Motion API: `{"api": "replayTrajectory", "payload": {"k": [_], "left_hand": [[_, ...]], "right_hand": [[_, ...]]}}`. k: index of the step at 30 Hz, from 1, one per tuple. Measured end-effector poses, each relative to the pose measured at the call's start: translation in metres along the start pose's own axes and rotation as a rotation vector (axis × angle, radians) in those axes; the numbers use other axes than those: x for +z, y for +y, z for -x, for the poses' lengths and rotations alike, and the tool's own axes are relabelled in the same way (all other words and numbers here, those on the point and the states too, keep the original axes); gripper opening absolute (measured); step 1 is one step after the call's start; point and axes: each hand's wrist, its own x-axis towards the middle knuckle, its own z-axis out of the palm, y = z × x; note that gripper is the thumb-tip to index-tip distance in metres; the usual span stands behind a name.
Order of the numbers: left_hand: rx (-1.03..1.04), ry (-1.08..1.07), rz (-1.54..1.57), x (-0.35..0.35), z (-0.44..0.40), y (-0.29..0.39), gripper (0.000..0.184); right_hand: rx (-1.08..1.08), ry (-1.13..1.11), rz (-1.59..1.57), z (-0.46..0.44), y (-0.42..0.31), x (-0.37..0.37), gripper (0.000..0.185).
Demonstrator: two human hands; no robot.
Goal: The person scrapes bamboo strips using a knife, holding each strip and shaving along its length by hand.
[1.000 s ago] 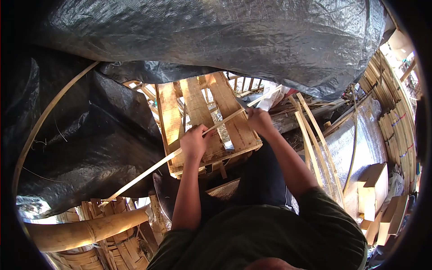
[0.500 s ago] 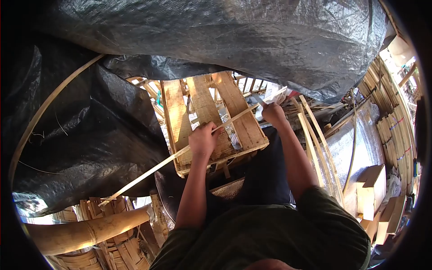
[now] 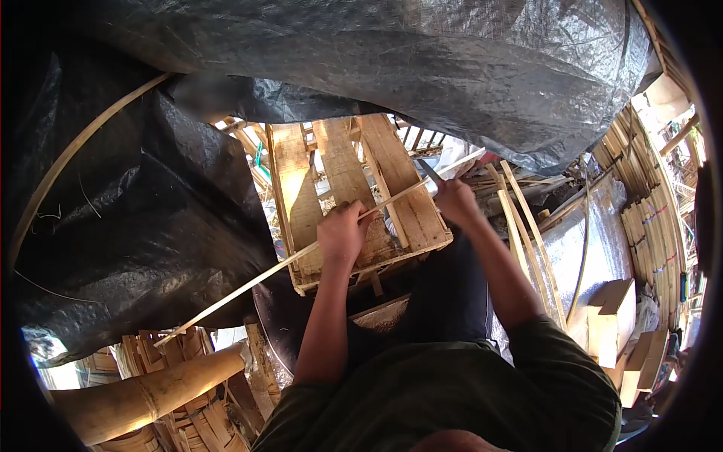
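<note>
A long, pale bamboo strip (image 3: 233,295) slants from the lower left up across a slatted wooden crate (image 3: 410,207). Around its middle, above the crate, my left hand (image 3: 345,232) is closed on the strip. Farther along, near the strip's upper right end, my right hand (image 3: 456,200) is closed round a knife whose blade (image 3: 430,172) points up and left, across the strip. The knife's handle is hidden in my fingers. Whether the blade's edge touches the strip I cannot tell.
Several split bamboo strips (image 3: 536,241) lean at my right. Black plastic sheeting (image 3: 452,83) hangs in front and at left. A thick bamboo pole (image 3: 151,392) lies at lower left, near woven bamboo (image 3: 207,422). Bundled slats (image 3: 655,241) and wooden blocks (image 3: 611,324) stand far right.
My right hand and the knife have shifted slightly down and left along the strip. My left hand keeps its hold in nearly the same place. The view has moved a little.
</note>
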Motion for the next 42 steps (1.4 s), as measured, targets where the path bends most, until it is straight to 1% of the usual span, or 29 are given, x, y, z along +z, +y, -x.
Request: {"api": "replayTrajectory", "payload": {"k": [1, 2, 3, 5, 6, 7, 9, 10, 11, 13, 14, 15, 17, 19, 21, 22, 23, 25, 27, 29, 30, 31, 33, 34, 35, 38, 39, 41, 42], "left_hand": [[-0.003, 0.002, 0.004, 0.001, -0.001, 0.000, 0.030], [-0.005, -0.005, -0.026, 0.004, -0.001, 0.000, 0.031], [-0.007, -0.012, -0.057, 0.006, -0.001, 0.001, 0.031], [-0.021, -0.013, -0.036, 0.006, -0.002, 0.001, 0.031], [-0.030, -0.022, -0.025, 0.005, -0.002, 0.001, 0.031], [-0.030, -0.028, -0.026, 0.004, -0.002, 0.002, 0.031], [-0.041, -0.043, -0.032, 0.002, -0.001, 0.003, 0.032], [-0.045, -0.042, -0.031, 0.003, -0.001, 0.002, 0.032], [-0.045, -0.048, -0.032, 0.003, -0.001, 0.002, 0.032], [-0.041, -0.049, -0.034, 0.002, -0.004, 0.003, 0.032], [-0.060, -0.068, -0.032, 0.000, -0.005, 0.004, 0.032], [-0.079, -0.094, -0.028, 0.000, -0.003, 0.005, 0.032], [-0.056, -0.066, -0.028, 0.005, 0.000, 0.004, 0.032], [-0.035, -0.024, -0.032, 0.004, -0.001, 0.004, 0.032], [-0.056, -0.083, -0.026, -0.001, -0.003, 0.007, 0.032], [-0.058, -0.088, -0.030, -0.001, -0.002, 0.006, 0.032], [-0.047, -0.065, -0.018, 0.000, -0.001, 0.006, 0.032], [-0.044, -0.034, -0.009, 0.002, 0.000, 0.006, 0.032], [-0.017, -0.023, -0.017, 0.003, -0.001, 0.004, 0.032], [-0.018, -0.026, -0.018, 0.000, -0.002, 0.003, 0.031], [-0.014, -0.041, -0.012, -0.001, -0.001, 0.004, 0.030], [-0.011, -0.047, -0.007, 0.000, 0.000, 0.005, 0.030], [-0.015, -0.011, -0.026, 0.002, 0.000, 0.005, 0.028], [-0.014, -0.007, -0.025, 0.002, 0.000, 0.005, 0.028], [-0.013, -0.016, -0.016, 0.003, -0.001, 0.004, 0.028], [0.014, 0.018, -0.013, 0.010, -0.002, -0.003, 0.028], [0.047, 0.049, -0.010, 0.013, 0.002, -0.005, 0.028], [0.040, 0.002, -0.025, 0.010, 0.004, -0.002, 0.027], [0.035, -0.029, -0.044, 0.007, 0.002, -0.001, 0.027]], "right_hand": [[-0.087, -0.250, 0.088, -0.004, 0.004, -0.018, 0.031], [0.331, -0.377, -0.362, 0.003, -0.019, -0.065, 0.035], [0.328, -0.377, -0.354, -0.004, 0.000, -0.035, 0.035], [-0.333, 0.042, 0.264, -0.018, 0.051, 0.045, 0.037], [0.118, 0.108, -0.192, 0.002, 0.003, 0.022, 0.038], [0.121, 0.104, -0.194, 0.004, -0.001, 0.000, 0.038], [0.340, -0.340, -0.443, -0.002, -0.002, -0.028, 0.041], [0.522, -0.297, -0.549, -0.008, -0.001, -0.032, 0.041], [0.519, -0.298, -0.548, -0.009, 0.005, -0.016, 0.041], [-0.022, 0.026, -0.262, -0.010, 0.021, 0.036, 0.042], [-0.400, 0.435, -0.035, -0.001, 0.007, 0.041, 0.040], [-0.392, 0.433, -0.036, -0.004, 0.003, 0.036, 0.040], [0.378, -0.382, -0.483, -0.011, -0.015, -0.023, 0.035], [0.385, -0.241, -0.424, -0.009, -0.018, -0.026, 0.037], [-0.132, 0.099, -0.060, -0.011, -0.004, 0.041, 0.037], [-0.022, 0.217, -0.340, 0.014, -0.043, 0.014, 0.031], [-0.101, 0.081, -0.263, 0.016, -0.042, 0.017, 0.027], [-0.378, -0.008, 0.312, -0.001, -0.012, 0.027, 0.037], [0.061, 0.021, -0.095, -0.004, -0.023, -0.004, 0.033], [-0.155, 0.024, 0.059, 0.016, -0.058, -0.009, 0.034], [-0.048, 0.143, -0.300, 0.018, -0.059, 0.027, 0.034], [-0.126, 0.226, -0.420, 0.022, -0.066, 0.028, 0.037], [0.257, -0.369, -0.408, 0.013, -0.079, -0.036, 0.037], [-0.129, -0.098, -0.188, -0.004, -0.042, 0.008, 0.040], [-0.097, -0.058, -0.084, -0.011, -0.029, 0.016, 0.037], [-0.131, 0.261, -0.430, 0.023, -0.080, 0.030, 0.034], [0.006, 0.001, -0.344, 0.037, -0.103, -0.002, 0.030], [0.060, -0.132, -0.427, 0.024, -0.091, -0.001, 0.032], [-0.004, 0.098, -0.441, 0.017, -0.076, 0.012, 0.035]]}}
